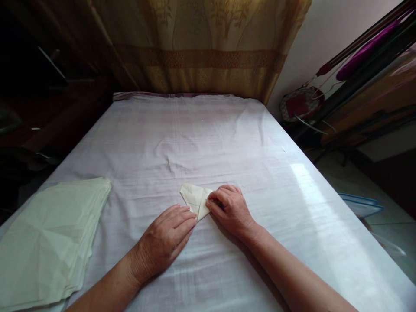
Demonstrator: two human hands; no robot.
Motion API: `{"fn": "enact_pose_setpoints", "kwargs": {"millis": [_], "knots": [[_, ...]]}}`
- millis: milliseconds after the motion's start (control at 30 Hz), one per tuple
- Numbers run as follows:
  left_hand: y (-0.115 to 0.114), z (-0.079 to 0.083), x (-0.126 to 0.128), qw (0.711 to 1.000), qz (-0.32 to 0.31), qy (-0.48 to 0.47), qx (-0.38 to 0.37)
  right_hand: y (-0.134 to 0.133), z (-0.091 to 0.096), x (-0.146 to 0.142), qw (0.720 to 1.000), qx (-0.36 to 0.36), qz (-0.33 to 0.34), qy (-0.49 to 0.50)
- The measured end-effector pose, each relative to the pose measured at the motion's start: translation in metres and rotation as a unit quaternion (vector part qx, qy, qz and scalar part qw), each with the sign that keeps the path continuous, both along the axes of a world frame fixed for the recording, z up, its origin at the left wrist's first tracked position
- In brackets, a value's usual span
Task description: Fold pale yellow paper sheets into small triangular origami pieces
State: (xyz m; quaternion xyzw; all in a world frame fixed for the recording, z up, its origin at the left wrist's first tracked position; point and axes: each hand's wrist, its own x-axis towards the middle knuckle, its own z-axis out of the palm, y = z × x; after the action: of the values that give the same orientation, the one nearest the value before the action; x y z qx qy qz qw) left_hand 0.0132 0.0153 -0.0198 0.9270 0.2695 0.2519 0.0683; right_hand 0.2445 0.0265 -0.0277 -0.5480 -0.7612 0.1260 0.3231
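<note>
A small folded piece of pale cream paper (pixel 195 196) lies on the cloth-covered surface between my two hands, with crease lines and a thin bluish line on it. My right hand (pixel 230 208) pinches its right corner between thumb and fingers. Palm down, my left hand (pixel 165 234) rests flat on the cloth, its fingers stretched out and the fingertips touching the paper's lower left edge. The paper's right end is hidden under my right fingers.
At the left lies a thick stack of creased cream paper sheets (pixel 48 242). A white checked cloth (pixel 208 138) covers the wide surface. Behind hangs a gold patterned curtain (pixel 201 56). A round bag (pixel 300 104) hangs at the right, and a blue-edged item (pixel 360 204) is low beside the surface.
</note>
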Motion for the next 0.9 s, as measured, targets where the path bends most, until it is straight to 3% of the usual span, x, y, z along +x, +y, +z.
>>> {"fn": "enact_pose_setpoints", "kwargs": {"millis": [900], "knots": [[0.0002,0.0029,0.0062,0.999,0.004,0.031,-0.032,-0.0007,-0.0022,-0.0010,1.000,0.005,-0.006,-0.015]]}}
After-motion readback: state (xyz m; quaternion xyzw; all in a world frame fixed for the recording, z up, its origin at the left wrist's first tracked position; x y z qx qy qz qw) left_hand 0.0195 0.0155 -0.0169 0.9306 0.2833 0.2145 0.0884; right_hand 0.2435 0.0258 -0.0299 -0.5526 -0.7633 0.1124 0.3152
